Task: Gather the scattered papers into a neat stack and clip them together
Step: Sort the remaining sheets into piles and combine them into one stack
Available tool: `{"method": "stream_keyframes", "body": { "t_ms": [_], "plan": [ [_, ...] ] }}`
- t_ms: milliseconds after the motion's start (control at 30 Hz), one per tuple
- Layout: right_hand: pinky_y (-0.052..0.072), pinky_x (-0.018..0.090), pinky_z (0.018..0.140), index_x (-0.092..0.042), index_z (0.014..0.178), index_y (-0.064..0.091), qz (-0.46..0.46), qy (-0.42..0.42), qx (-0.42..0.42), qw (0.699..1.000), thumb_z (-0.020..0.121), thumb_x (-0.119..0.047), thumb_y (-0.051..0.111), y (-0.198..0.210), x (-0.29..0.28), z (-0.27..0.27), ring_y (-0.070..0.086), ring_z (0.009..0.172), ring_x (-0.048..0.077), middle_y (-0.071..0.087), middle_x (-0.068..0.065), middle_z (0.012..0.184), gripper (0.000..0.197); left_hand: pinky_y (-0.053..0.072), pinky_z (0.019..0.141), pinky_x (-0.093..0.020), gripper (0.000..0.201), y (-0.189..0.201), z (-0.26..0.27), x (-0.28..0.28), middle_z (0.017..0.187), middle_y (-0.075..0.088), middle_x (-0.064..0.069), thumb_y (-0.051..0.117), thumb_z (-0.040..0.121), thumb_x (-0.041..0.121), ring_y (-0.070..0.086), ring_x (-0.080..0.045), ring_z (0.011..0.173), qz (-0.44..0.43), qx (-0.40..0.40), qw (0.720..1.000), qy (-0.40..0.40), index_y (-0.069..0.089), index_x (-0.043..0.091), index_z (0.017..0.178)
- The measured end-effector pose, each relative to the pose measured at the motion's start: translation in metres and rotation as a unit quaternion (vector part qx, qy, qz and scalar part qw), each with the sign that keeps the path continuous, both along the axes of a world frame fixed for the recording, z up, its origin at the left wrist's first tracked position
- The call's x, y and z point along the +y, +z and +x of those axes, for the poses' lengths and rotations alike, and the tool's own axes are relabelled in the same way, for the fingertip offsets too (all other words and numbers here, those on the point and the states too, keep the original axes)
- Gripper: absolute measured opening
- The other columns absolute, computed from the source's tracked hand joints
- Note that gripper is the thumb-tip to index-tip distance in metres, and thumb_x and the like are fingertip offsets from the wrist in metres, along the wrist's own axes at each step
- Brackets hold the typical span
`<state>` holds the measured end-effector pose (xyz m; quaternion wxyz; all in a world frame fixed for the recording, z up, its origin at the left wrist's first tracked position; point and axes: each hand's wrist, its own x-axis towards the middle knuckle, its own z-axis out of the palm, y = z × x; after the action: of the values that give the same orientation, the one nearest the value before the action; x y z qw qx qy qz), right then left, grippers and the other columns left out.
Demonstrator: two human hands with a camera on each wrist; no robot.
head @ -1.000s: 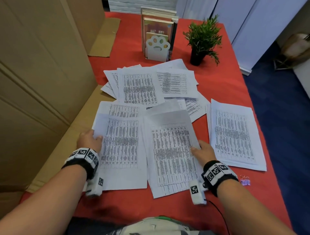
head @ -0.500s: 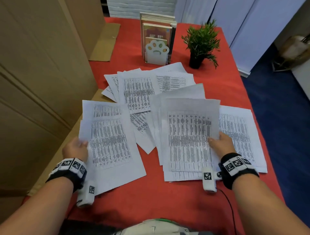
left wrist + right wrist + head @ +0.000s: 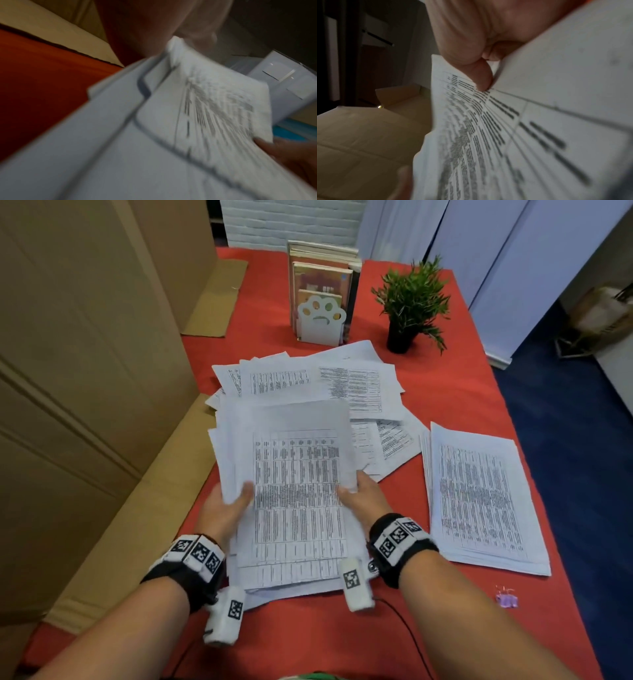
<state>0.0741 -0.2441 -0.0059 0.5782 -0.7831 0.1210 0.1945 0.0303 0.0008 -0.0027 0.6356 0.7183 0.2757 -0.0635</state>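
I hold a loose bundle of printed sheets (image 3: 294, 491) lifted above the red table, in front of me. My left hand (image 3: 226, 508) grips its left edge, thumb on top. My right hand (image 3: 359, 494) pinches the right edge; its thumb (image 3: 481, 73) presses on the top printed sheet (image 3: 505, 128). The sheets (image 3: 205, 108) are uneven, with edges fanned out. More scattered papers (image 3: 325, 381) lie beyond the bundle. A squared stack (image 3: 479, 498) rests on the table to the right. A small purple binder clip (image 3: 507, 599) lies near the table's front right edge.
Large cardboard boxes (image 3: 78, 371) wall off the left side, with a flattened flap (image 3: 144, 525) along the table edge. At the back stand a paw-shaped bookend with books (image 3: 322, 302) and a potted plant (image 3: 411, 302). The table (image 3: 462, 378) drops off to blue floor on the right.
Each hand first held its own pile on the table. My right hand lifted its pile, then both piles came together into one bundle held by both hands.
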Motion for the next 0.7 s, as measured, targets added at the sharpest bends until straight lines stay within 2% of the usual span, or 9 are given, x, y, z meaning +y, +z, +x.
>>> {"method": "stream_keyframes", "body": {
  "t_ms": [67, 133, 200, 300, 333, 433, 500, 567, 700],
  "plan": [
    [0.05, 0.041, 0.097, -0.019, 0.124, 0.049, -0.008, 0.015, -0.016, 1.0, 0.084, -0.019, 0.059, 0.001, 0.006, 0.01, 0.06, 0.11, 0.02, 0.062, 0.003, 0.119, 0.042, 0.049, 0.088, -0.037, 0.046, 0.0, 0.005, -0.001, 0.116, 0.064, -0.001, 0.069, 0.082, 0.029, 0.062, -0.023, 0.104, 0.062, 0.001, 0.997, -0.039, 0.055, 0.016, 0.124],
    [0.053, 0.031, 0.082, -0.018, 0.126, 0.049, -0.014, -0.004, -0.024, 1.0, 0.086, -0.008, 0.057, 0.004, 0.002, 0.026, 0.063, 0.098, 0.019, 0.064, 0.003, 0.109, 0.042, 0.047, 0.085, -0.034, 0.037, 0.001, 0.013, 0.003, 0.108, 0.064, -0.004, 0.064, 0.086, 0.013, 0.061, -0.025, 0.097, 0.102, 0.008, 0.994, -0.021, 0.057, 0.01, 0.123],
    [0.049, 0.023, 0.077, -0.015, 0.127, 0.05, -0.08, -0.057, -0.049, 0.994, 0.087, -0.005, 0.054, 0.006, -0.011, 0.047, 0.061, 0.095, 0.019, 0.063, 0.005, 0.11, 0.042, 0.048, 0.089, -0.036, 0.035, 0.002, 0.023, 0.01, 0.106, 0.064, -0.006, 0.062, 0.087, 0.012, 0.062, -0.026, 0.098, 0.112, 0.018, 0.993, 0.014, 0.059, 0.01, 0.122],
    [0.044, 0.026, 0.086, -0.015, 0.129, 0.049, -0.184, -0.179, -0.032, 0.966, 0.086, -0.008, 0.053, 0.005, -0.043, 0.075, 0.058, 0.101, 0.031, 0.044, 0.016, 0.134, 0.044, 0.049, 0.094, -0.044, 0.032, -0.003, 0.04, 0.021, 0.105, 0.065, -0.008, 0.061, 0.087, 0.013, 0.063, -0.033, 0.102, 0.112, 0.045, 0.99, 0.069, 0.061, 0.008, 0.118],
    [0.046, 0.028, 0.085, -0.017, 0.13, 0.048, -0.204, -0.208, 0.0, 0.957, 0.086, -0.009, 0.052, 0.005, -0.051, 0.08, 0.058, 0.092, 0.032, 0.036, 0.018, 0.138, 0.045, 0.049, 0.093, -0.043, 0.032, -0.006, 0.045, 0.023, 0.104, 0.065, -0.008, 0.062, 0.086, 0.015, 0.063, -0.034, 0.102, 0.113, 0.061, 0.989, 0.077, 0.061, 0.007, 0.117],
    [0.044, 0.029, 0.08, -0.021, 0.134, 0.044, -0.22, -0.221, 0.058, 0.948, 0.087, -0.01, 0.048, 0.006, -0.057, 0.09, 0.049, 0.069, 0.021, 0.021, 0.016, 0.143, 0.048, 0.05, 0.094, -0.045, 0.033, -0.01, 0.056, 0.024, 0.112, 0.067, -0.015, 0.062, 0.085, 0.017, 0.064, -0.036, 0.102, 0.108, 0.078, 0.987, 0.091, 0.063, 0.005, 0.115],
    [0.042, 0.025, 0.086, -0.022, 0.134, 0.046, -0.194, -0.208, 0.05, 0.958, 0.086, -0.009, 0.049, 0.003, -0.047, 0.096, 0.055, 0.078, 0.023, 0.022, 0.017, 0.142, 0.049, 0.051, 0.093, -0.046, 0.032, -0.013, 0.062, 0.021, 0.111, 0.067, -0.017, 0.061, 0.084, 0.015, 0.065, -0.035, 0.1, 0.097, 0.072, 0.988, 0.098, 0.063, 0.004, 0.115],
    [0.045, 0.026, 0.094, -0.021, 0.132, 0.05, -0.177, -0.188, 0.02, 0.966, 0.083, -0.005, 0.048, -0.005, -0.033, 0.098, 0.057, 0.105, 0.033, 0.03, 0.019, 0.138, 0.051, 0.052, 0.092, -0.048, 0.033, -0.013, 0.066, 0.016, 0.111, 0.067, -0.016, 0.061, 0.084, 0.015, 0.065, -0.035, 0.098, 0.082, 0.07, 0.99, 0.093, 0.062, 0.005, 0.116],
    [0.036, 0.019, 0.094, -0.014, 0.133, 0.052, -0.151, -0.097, -0.042, 0.983, 0.077, 0.013, 0.036, -0.016, -0.014, 0.089, 0.049, 0.124, 0.028, 0.046, 0.014, 0.138, 0.064, 0.049, 0.095, -0.047, 0.036, -0.014, 0.071, 0.011, 0.116, 0.066, -0.016, 0.061, 0.086, 0.016, 0.063, -0.035, 0.103, 0.075, 0.06, 0.993, 0.066, 0.059, 0.007, 0.121]
  ]
}}
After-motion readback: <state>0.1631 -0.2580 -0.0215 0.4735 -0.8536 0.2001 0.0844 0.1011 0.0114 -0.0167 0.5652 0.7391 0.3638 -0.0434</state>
